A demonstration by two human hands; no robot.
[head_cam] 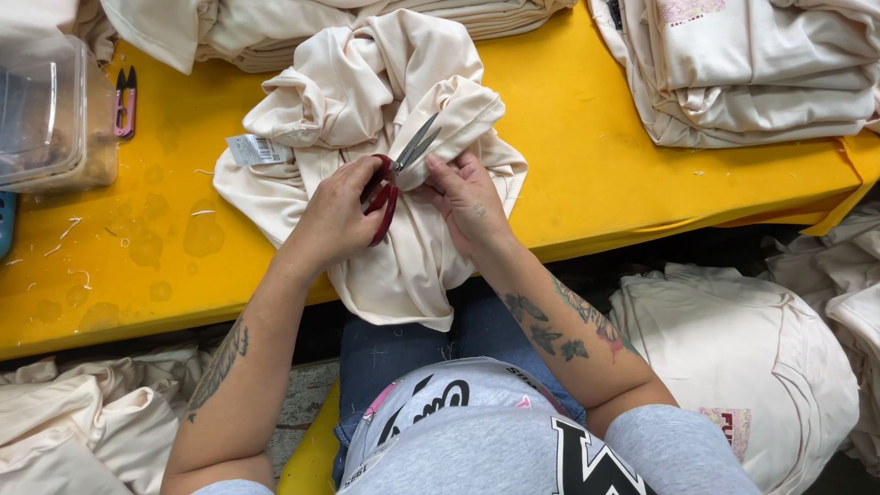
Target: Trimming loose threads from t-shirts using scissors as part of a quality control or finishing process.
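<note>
Red-handled metal thread snips (396, 172) sit clamped in the left hand (337, 218); the right hand (467, 197) fingers pinch the crumpled cream cotton garment (367, 101) just beside the blades, probably a seam.

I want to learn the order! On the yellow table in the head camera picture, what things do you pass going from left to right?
Clear plastic box → small pink snips → white tag → left hand → red scissors → right hand → folded cream stack.

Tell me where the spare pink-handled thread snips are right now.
In the head view, the pink-handled thread snips lie at the far left of the yellow table, just right of the clear plastic container, apart from both hands.
</note>
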